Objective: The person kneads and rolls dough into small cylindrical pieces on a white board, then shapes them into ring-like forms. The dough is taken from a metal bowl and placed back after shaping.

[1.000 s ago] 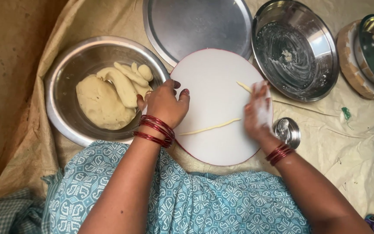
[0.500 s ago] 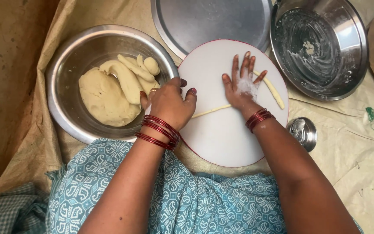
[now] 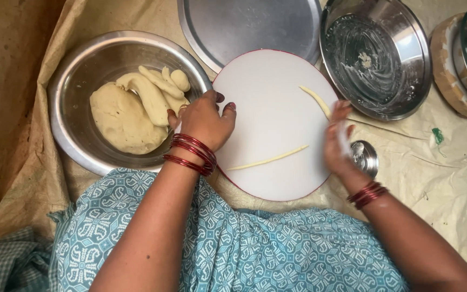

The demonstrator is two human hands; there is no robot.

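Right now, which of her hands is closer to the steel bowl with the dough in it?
The left hand. It rests at the rim of the dough bowl, between the bowl and the white round board. The right hand is at the board's far edge, beside a small steel cup.

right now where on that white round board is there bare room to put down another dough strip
The white board is bare across its upper middle, between the left hand and the short dough strip, and along its near edge below the long strip. The right edge is crowded by the right hand. The flat steel plate behind is bare too.
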